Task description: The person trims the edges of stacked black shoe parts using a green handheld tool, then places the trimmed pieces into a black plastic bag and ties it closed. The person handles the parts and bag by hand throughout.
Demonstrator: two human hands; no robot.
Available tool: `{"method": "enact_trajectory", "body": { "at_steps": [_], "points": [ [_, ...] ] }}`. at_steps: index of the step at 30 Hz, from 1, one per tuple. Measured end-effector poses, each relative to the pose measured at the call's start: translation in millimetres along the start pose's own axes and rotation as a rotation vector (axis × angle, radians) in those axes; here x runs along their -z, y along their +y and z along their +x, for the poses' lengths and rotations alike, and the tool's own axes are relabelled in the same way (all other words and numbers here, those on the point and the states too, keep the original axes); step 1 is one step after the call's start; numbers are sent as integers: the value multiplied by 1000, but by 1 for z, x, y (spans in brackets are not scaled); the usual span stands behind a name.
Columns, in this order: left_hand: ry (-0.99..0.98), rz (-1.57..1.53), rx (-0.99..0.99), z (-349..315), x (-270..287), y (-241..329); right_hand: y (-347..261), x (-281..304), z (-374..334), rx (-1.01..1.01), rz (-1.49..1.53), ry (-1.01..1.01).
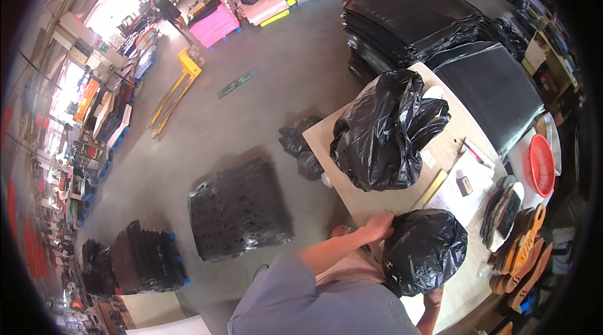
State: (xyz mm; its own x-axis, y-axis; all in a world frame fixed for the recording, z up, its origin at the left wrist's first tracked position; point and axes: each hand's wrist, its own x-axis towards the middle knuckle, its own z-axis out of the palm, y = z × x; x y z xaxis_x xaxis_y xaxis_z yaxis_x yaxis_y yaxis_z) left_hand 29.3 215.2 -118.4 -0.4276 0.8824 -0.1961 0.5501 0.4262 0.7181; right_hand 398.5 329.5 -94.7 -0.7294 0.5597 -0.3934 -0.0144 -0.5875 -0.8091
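Observation:
A bulging black plastic bag sits at the near edge of a pale wooden table, close against my body. My left hand is closed at the bag's upper left edge, its fingers curled there. Low on the bag's right side is my right hand; the bag hides its fingers. What the bag holds is hidden. Farther back on the table stands a larger, filled black plastic bag, its loose top crumpled to the right.
A yellow strip, a sheet of paper with a small dark block, and a pen lie right of the bags. Sole-shaped pieces and a red basin are at the right. Black sheet stacks and a yellow pallet jack stand beyond.

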Motion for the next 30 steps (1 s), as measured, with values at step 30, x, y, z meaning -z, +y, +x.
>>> {"method": "enact_trajectory", "body": {
  "at_steps": [30],
  "points": [
    [91, -530, -77, 10, 35, 27, -17, -4, 3, 197, -440, 647]
  ]
}}
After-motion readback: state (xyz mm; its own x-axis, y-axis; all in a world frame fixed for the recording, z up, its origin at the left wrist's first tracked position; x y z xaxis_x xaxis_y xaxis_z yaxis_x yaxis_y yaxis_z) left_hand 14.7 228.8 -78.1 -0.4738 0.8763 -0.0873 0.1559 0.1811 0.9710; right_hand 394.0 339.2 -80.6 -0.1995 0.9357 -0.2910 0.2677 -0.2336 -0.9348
